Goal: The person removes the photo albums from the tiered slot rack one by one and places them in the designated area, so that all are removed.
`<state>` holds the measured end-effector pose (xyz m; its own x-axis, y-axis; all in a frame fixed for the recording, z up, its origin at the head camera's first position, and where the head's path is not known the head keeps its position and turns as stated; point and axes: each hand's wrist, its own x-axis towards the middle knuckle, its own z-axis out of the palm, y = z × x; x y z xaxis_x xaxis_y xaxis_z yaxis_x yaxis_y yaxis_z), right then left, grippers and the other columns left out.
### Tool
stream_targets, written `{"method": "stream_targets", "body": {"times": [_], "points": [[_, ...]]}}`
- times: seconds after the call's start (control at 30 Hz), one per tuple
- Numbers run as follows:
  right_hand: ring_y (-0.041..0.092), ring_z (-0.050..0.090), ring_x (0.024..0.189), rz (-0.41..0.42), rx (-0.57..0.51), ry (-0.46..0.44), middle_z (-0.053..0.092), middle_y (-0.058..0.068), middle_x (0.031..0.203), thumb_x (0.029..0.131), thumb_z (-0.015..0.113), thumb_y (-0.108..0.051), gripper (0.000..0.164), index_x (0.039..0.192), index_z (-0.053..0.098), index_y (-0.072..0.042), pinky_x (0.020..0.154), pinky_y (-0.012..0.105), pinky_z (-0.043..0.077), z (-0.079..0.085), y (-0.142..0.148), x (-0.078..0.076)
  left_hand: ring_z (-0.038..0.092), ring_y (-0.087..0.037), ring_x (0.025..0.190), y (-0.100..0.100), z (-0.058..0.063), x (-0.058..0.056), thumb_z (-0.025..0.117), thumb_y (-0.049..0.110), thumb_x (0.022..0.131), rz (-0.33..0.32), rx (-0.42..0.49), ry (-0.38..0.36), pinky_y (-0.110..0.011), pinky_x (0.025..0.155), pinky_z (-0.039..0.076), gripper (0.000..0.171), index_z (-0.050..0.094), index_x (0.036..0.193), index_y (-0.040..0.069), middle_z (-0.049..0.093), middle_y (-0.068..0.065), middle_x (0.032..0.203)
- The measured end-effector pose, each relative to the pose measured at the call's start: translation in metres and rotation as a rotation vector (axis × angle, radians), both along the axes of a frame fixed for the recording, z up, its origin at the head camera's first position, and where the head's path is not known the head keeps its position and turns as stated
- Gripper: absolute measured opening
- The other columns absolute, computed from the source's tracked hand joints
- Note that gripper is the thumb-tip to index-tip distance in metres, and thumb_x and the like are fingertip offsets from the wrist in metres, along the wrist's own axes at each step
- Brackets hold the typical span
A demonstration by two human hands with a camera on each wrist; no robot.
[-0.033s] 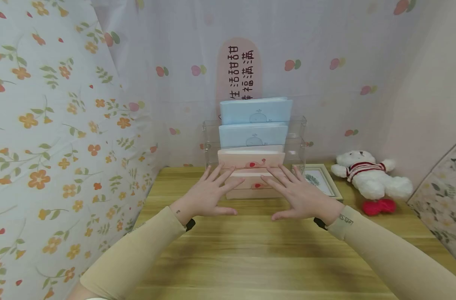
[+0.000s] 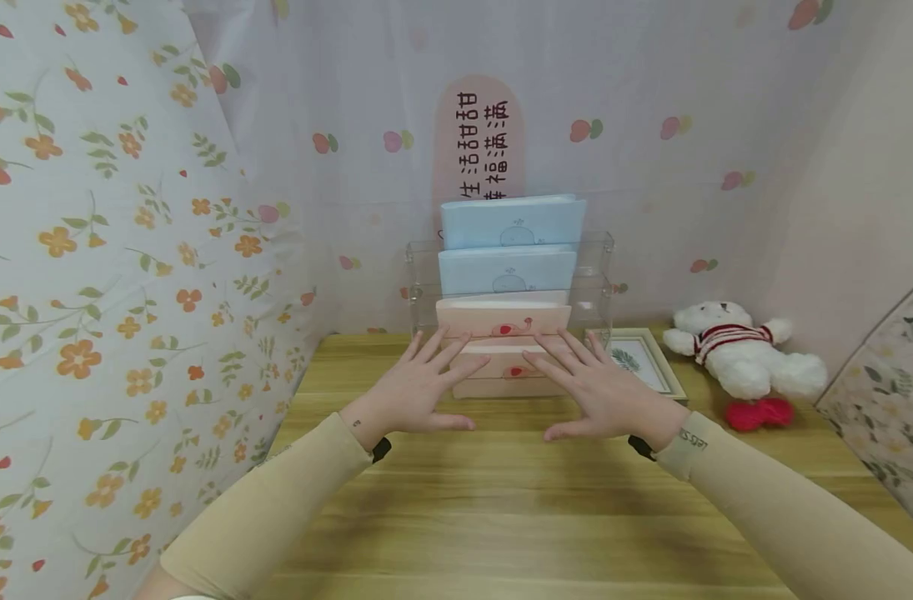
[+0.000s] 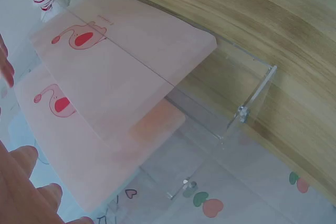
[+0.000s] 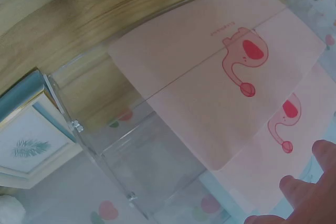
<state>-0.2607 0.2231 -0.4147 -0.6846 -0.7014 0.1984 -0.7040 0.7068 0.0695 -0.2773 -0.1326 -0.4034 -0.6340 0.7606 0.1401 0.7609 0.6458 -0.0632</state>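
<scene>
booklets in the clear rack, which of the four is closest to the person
The front pink booklet: it sits lowest in the head view, while the second pink booklet, the lower blue booklet and the upper blue booklet stand behind it.

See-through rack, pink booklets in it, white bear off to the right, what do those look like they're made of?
Rack: probably clear acrylic, glossy, since the table shows through and its edges glint.
Pink booklets: smooth, matt card or plastic; the even, low-glare surface doesn't settle which.
White bear: soft plush, likely, judging by its fuzzy outline.
</scene>
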Motion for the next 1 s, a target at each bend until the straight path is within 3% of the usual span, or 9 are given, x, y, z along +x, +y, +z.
{"method": "stream_targets", "body": {"times": [0.2, 0.37, 0.5, 0.6, 0.7, 0.8, 0.87, 1.0], "points": [[0.053, 0.018, 0.169, 0.003, -0.022, 0.011, 0.015, 0.017, 0.186, 0.085, 0.077, -0.08, 0.122, 0.178, 0.022, -0.022, 0.125, 0.087, 0.021, -0.001, -0.001, -0.001, 0.009, -0.051, 0.172, 0.0, 0.0, -0.001, 0.061, 0.081, 0.097, 0.0, 0.008, 0.004, -0.077, 0.134, 0.015, 0.101, 0.02, 0.177, 0.034, 0.016, -0.016, 0.186], [0.057, 0.019, 0.167, -0.012, -0.048, 0.017, 0.02, 0.019, 0.184, 0.087, 0.079, -0.075, 0.119, 0.177, 0.023, -0.021, 0.125, 0.085, 0.024, -0.001, -0.001, -0.002, 0.01, -0.05, 0.172, 0.001, 0.0, -0.002, 0.061, 0.081, 0.097, -0.002, 0.018, -0.002, -0.075, 0.135, 0.016, 0.101, 0.019, 0.177, 0.035, 0.016, -0.015, 0.186], [0.06, 0.03, 0.162, -0.06, -0.153, 0.041, 0.033, 0.022, 0.179, 0.092, 0.083, -0.062, 0.108, 0.174, 0.031, -0.015, 0.125, 0.08, 0.033, -0.002, 0.001, -0.004, 0.013, -0.049, 0.172, 0.001, -0.003, -0.003, 0.064, 0.076, 0.099, 0.001, 0.048, -0.012, -0.073, 0.134, 0.021, 0.099, 0.021, 0.177, 0.034, 0.02, -0.017, 0.185], [0.055, 0.049, 0.15, -0.112, -0.294, 0.086, 0.048, 0.026, 0.167, 0.093, 0.088, -0.045, 0.095, 0.167, 0.042, -0.006, 0.119, 0.073, 0.046, -0.004, 0.005, -0.008, 0.024, -0.049, 0.169, 0.003, -0.008, -0.007, 0.067, 0.067, 0.102, 0.008, 0.084, 0.028, -0.069, 0.133, 0.029, 0.093, 0.027, 0.176, 0.028, 0.03, -0.021, 0.181], [0.048, 0.065, 0.125, -0.178, -0.439, 0.15, 0.059, 0.029, 0.146, 0.095, 0.088, -0.03, 0.077, 0.155, 0.053, 0.003, 0.103, 0.065, 0.058, -0.009, 0.011, -0.013, 0.043, -0.045, 0.16, 0.005, -0.015, -0.013, 0.07, 0.055, 0.105, 0.029, 0.147, 0.081, -0.06, 0.131, 0.04, 0.083, 0.036, 0.173, 0.023, 0.043, -0.02, 0.174], [0.045, 0.066, 0.104, -0.262, -0.548, 0.203, 0.062, 0.03, 0.125, 0.096, 0.085, -0.021, 0.062, 0.142, 0.057, 0.011, 0.088, 0.06, 0.06, -0.015, 0.019, -0.019, 0.058, -0.039, 0.144, 0.009, -0.021, -0.02, 0.075, 0.045, 0.105, 0.062, 0.233, 0.104, -0.053, 0.123, 0.05, 0.076, 0.044, 0.169, 0.02, 0.054, -0.016, 0.164], [0.044, 0.063, 0.1, -0.343, -0.585, 0.211, 0.06, 0.03, 0.118, 0.099, 0.082, -0.021, 0.058, 0.138, 0.055, 0.013, 0.083, 0.058, 0.058, -0.02, 0.025, -0.022, 0.063, -0.035, 0.133, 0.012, -0.024, -0.025, 0.077, 0.042, 0.104, 0.086, 0.27, 0.106, -0.05, 0.116, 0.055, 0.072, 0.047, 0.167, 0.02, 0.058, -0.013, 0.157], [0.043, 0.062, 0.093, -0.513, -0.598, 0.139, 0.058, 0.032, 0.12, 0.103, 0.076, -0.033, 0.069, 0.146, 0.048, 0.014, 0.072, 0.054, 0.056, -0.032, 0.038, -0.029, 0.065, -0.032, 0.122, 0.016, -0.029, -0.035, 0.079, 0.04, 0.103, 0.144, 0.303, 0.075, -0.048, 0.105, 0.06, 0.07, 0.05, 0.164, 0.022, 0.06, -0.012, 0.15]]}}
